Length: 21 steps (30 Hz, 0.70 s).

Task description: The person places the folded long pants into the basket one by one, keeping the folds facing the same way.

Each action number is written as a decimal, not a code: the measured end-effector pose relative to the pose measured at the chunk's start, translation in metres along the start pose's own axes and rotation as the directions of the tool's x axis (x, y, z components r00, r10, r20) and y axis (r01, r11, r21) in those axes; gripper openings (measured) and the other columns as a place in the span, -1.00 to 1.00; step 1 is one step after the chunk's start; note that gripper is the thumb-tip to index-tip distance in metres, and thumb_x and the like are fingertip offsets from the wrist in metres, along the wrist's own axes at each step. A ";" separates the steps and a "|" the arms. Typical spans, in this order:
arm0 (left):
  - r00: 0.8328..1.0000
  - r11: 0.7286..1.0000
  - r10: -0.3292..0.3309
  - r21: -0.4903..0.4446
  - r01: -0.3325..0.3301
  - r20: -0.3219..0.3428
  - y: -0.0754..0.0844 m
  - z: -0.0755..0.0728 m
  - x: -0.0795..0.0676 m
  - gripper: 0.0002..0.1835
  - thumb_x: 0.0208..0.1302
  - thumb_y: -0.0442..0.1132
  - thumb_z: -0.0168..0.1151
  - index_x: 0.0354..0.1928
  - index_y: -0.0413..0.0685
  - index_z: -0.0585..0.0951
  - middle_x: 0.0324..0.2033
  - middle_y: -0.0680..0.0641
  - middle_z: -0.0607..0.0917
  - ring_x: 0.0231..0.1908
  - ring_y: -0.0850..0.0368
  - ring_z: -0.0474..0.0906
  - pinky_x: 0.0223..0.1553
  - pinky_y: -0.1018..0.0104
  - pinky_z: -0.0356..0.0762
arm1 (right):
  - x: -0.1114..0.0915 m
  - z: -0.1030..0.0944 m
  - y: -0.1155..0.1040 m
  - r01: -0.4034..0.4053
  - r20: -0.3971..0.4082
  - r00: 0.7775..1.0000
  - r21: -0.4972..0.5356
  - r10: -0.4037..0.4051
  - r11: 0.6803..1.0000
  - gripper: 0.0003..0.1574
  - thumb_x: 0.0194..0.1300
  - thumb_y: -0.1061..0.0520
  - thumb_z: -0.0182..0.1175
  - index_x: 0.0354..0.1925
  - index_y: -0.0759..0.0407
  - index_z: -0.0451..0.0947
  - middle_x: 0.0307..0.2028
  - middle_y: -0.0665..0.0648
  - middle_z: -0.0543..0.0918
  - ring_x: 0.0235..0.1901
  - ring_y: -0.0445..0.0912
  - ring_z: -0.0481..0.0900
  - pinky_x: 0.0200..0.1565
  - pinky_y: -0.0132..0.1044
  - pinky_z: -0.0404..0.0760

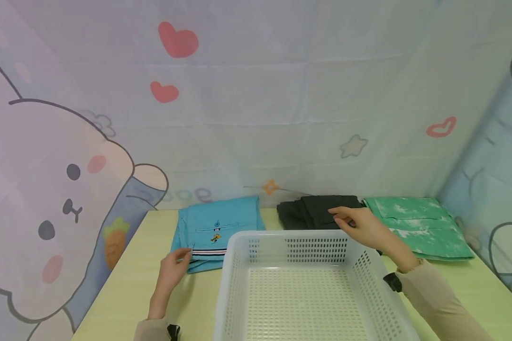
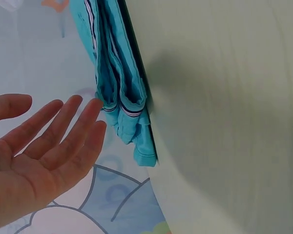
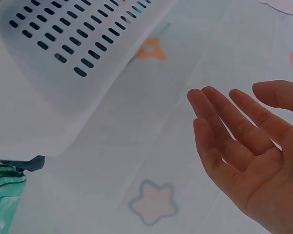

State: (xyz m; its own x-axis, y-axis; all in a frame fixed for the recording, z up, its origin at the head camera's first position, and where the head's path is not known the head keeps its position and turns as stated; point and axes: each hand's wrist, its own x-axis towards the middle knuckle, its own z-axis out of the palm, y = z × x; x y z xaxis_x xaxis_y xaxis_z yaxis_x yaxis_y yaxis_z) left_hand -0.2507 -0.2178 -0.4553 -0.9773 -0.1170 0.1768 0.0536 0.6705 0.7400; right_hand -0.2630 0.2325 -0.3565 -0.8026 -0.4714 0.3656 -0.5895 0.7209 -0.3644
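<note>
My left hand (image 1: 173,268) hovers at the near left corner of a folded blue garment (image 1: 222,222) with a striped hem. In the left wrist view the fingers of that hand are spread and relaxed beside the layered folds of the blue garment (image 2: 122,83), gripping nothing. My right hand (image 1: 364,227) is raised above the far right corner of a white plastic basket (image 1: 311,233). Its fingers are loosely bent with nothing between them, as the right wrist view shows next to the slotted basket wall (image 3: 63,39).
Behind the basket lies a folded black garment (image 1: 320,210), partly hidden by the rim and my right hand. A folded green and white garment (image 1: 422,227) lies to the right on the pale yellow table (image 1: 123,293). A printed curtain (image 1: 256,118) hangs behind.
</note>
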 end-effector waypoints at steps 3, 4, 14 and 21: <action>1.000 1.000 -0.019 -0.006 0.019 -0.013 -0.001 0.001 0.001 -0.68 0.26 -0.27 -0.01 -0.07 -0.36 0.54 -0.12 -0.34 0.60 -0.09 -0.23 0.52 -0.13 0.02 0.50 | 0.002 0.001 -0.002 0.010 -0.002 1.000 0.005 -0.010 1.000 -0.65 0.24 0.26 0.04 0.01 0.27 0.47 -0.25 0.18 0.66 -0.35 -0.09 0.63 -0.38 -0.42 0.54; 1.000 1.000 -0.022 -0.006 0.022 -0.018 -0.002 0.001 0.001 -0.68 0.26 -0.27 -0.01 -0.07 -0.36 0.54 -0.13 -0.34 0.60 -0.09 -0.23 0.52 -0.14 0.02 0.50 | 0.003 0.001 -0.003 0.012 -0.003 1.000 0.006 -0.012 1.000 -0.65 0.24 0.26 0.04 0.01 0.27 0.47 -0.25 0.18 0.66 -0.34 -0.08 0.63 -0.37 -0.42 0.55; 0.998 0.999 -0.040 -0.039 0.038 -0.043 -0.005 -0.001 0.006 -0.68 0.26 -0.27 -0.03 -0.08 -0.38 0.54 -0.13 -0.35 0.59 -0.08 -0.21 0.51 -0.16 0.06 0.51 | 0.009 0.008 -0.004 0.023 0.007 1.000 0.046 -0.024 0.999 -0.64 0.23 0.28 0.03 0.03 0.28 0.45 -0.23 0.21 0.66 -0.28 -0.05 0.63 -0.31 -0.37 0.58; 0.997 0.995 -0.063 -0.086 0.060 -0.041 -0.006 -0.002 0.007 -0.68 0.28 -0.28 -0.05 -0.06 -0.37 0.53 -0.11 -0.35 0.58 -0.09 -0.18 0.51 -0.23 0.20 0.53 | 0.017 0.017 -0.006 0.022 0.023 0.999 0.080 -0.023 0.997 -0.64 0.26 0.25 0.01 0.03 0.26 0.45 -0.23 0.22 0.65 -0.32 -0.07 0.63 -0.31 -0.36 0.58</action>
State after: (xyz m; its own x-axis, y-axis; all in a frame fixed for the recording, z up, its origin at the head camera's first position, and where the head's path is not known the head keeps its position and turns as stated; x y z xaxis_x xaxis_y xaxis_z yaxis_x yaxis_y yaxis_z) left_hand -0.2575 -0.2236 -0.4570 -0.9694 -0.1893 0.1562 0.0127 0.5970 0.8022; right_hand -0.2747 0.2117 -0.3626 -0.7904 -0.4996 0.3545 -0.6121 0.6674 -0.4242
